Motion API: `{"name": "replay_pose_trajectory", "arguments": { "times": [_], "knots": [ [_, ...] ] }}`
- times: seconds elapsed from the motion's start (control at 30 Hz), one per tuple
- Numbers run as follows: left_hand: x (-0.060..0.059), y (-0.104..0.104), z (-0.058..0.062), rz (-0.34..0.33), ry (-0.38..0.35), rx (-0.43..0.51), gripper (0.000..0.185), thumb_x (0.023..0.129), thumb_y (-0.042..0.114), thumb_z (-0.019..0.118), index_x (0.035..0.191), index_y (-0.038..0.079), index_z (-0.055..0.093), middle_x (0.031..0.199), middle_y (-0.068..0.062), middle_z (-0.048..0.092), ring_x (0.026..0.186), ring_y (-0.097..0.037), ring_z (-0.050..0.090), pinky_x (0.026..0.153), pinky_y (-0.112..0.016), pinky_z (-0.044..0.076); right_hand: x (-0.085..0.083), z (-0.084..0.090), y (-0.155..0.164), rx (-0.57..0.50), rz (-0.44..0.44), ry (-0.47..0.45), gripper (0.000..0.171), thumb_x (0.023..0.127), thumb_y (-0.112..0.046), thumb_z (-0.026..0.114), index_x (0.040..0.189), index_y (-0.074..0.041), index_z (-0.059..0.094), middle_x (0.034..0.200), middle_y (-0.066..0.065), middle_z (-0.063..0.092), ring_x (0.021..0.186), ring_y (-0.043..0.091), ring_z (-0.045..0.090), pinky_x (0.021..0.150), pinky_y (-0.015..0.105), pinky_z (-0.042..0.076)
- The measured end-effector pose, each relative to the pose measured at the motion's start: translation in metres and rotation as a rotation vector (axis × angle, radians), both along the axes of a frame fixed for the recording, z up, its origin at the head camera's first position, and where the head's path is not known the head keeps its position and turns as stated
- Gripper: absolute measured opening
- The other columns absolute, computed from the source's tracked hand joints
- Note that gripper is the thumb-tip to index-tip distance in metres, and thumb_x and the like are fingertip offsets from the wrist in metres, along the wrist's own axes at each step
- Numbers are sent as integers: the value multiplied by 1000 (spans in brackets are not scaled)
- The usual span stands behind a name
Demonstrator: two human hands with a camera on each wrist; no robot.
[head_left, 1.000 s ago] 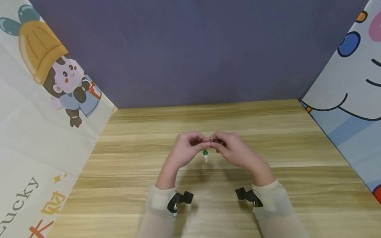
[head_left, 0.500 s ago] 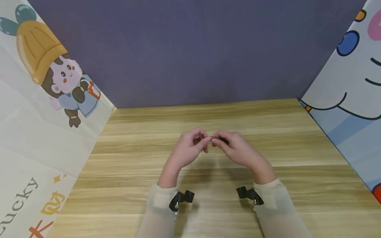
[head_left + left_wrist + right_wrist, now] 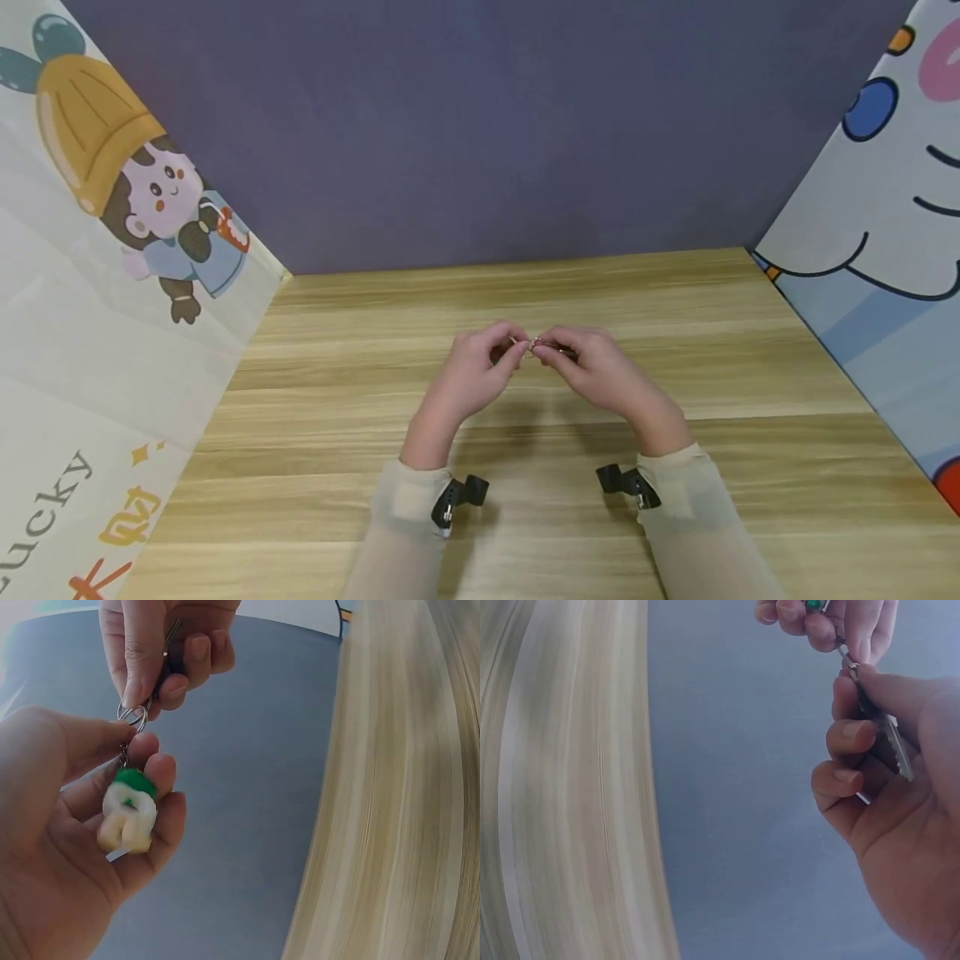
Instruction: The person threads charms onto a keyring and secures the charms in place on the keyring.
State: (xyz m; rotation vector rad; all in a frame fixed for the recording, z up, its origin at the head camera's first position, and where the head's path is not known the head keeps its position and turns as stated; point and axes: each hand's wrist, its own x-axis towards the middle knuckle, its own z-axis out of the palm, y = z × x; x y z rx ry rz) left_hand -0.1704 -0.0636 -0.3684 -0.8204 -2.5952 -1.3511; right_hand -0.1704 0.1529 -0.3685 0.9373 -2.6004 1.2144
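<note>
My left hand (image 3: 474, 373) and right hand (image 3: 603, 373) meet fingertip to fingertip above the table. Between them are linked metal key rings (image 3: 136, 716), seen close in the left wrist view. The left thumb and index finger pinch the keychain at its ring. Its small charm (image 3: 129, 814), green on top with white and pale yellow below, hangs by a short chain in front of the left fingers. In the right wrist view, a silver toothed key (image 3: 896, 746) lies within the right hand, whose thumb and index finger grip its ring end. The curled right fingers partly hide the key.
A wood-grain table (image 3: 315, 433) lies below both hands, with a dark blue-grey wall (image 3: 480, 133) behind it. Printed cartoon panels stand at the left (image 3: 90, 350) and right (image 3: 892, 300). Each wrist wears a black camera mount (image 3: 453, 498).
Both hands have risen slightly away from the body. The charm, which hung below the fingers in the head view, is now hidden behind the left hand. The right hand keeps its grip.
</note>
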Motion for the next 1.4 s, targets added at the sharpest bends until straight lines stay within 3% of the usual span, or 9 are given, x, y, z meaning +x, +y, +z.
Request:
{"name": "replay_pose_trajectory", "arguments": {
  "times": [0.17, 0.4, 0.67, 0.87, 1.03, 1.13, 1.23, 1.4],
  "knots": [
    [2, 1, -2, 18, 24, 1, 12, 109, 13, 60, 105, 7, 70, 84, -6, 74, 66, -8, 61, 60, -23, 53, 1, -1, 0, -3, -9, 17, 14, 107, -13, 65, 106, -9, 78, 85, -2, 71, 65, 6, 51, 60, 24, 48],
    [3, 7, -6, 48, 85, 41, 12, 108, 9, 60, 104, 1, 67, 80, -9, 72, 60, -5, 58, 55, -20, 51, 3, -1, -3, -19, -33, 60, 16, 106, -12, 65, 109, -6, 79, 89, 2, 76, 70, 6, 60, 63, 25, 55],
    [4, 17, -10, 159, 121, 179, 8, 104, 2, 64, 96, 0, 66, 73, -11, 70, 59, -6, 58, 54, -18, 51, 3, -9, -8, -89, -63, 164, 12, 103, -6, 68, 107, -4, 80, 89, 6, 77, 68, 5, 61, 62, 24, 55],
    [8, 23, -12, 215, 58, 249, 8, 105, 4, 63, 98, 1, 66, 77, -12, 72, 61, -8, 61, 54, -19, 51, 3, -17, -13, -150, -92, 235, 9, 99, 0, 71, 101, -1, 79, 86, 7, 77, 72, 17, 71, 64, 24, 59],
    [9, 23, -12, 157, -46, 229, 9, 109, 11, 59, 112, 3, 64, 85, -12, 73, 73, -14, 65, 65, -21, 55, 4, -18, -11, -175, -107, 262, 8, 98, 3, 71, 99, 0, 79, 85, 7, 77, 71, 14, 70, 63, 25, 60],
    [10, 20, -13, 107, -68, 185, 14, 111, 14, 56, 121, 5, 61, 87, -10, 72, 75, -16, 65, 67, -22, 54, 4, -15, -8, -159, -98, 270, 8, 98, 3, 72, 98, -1, 78, 83, 6, 76, 68, 9, 65, 61, 24, 57],
    [11, 16, -13, 70, 18, 84, 17, 111, 16, 56, 125, 7, 63, 86, -6, 71, 71, -15, 61, 65, -22, 51, 5, -9, -3, -100, -72, 249, 8, 99, 1, 71, 96, -3, 78, 78, 2, 72, 64, 2, 54, 57, 22, 50],
    [11, 12, -11, 28, 350, -140, 9, 108, 10, 61, 109, 6, 69, 85, -3, 73, 68, -10, 61, 63, -21, 53, 9, 3, 4, 47, -21, 205, 10, 101, -3, 70, 98, -6, 78, 76, 0, 69, 62, -1, 46, 56, 22, 46]
  ]
}}
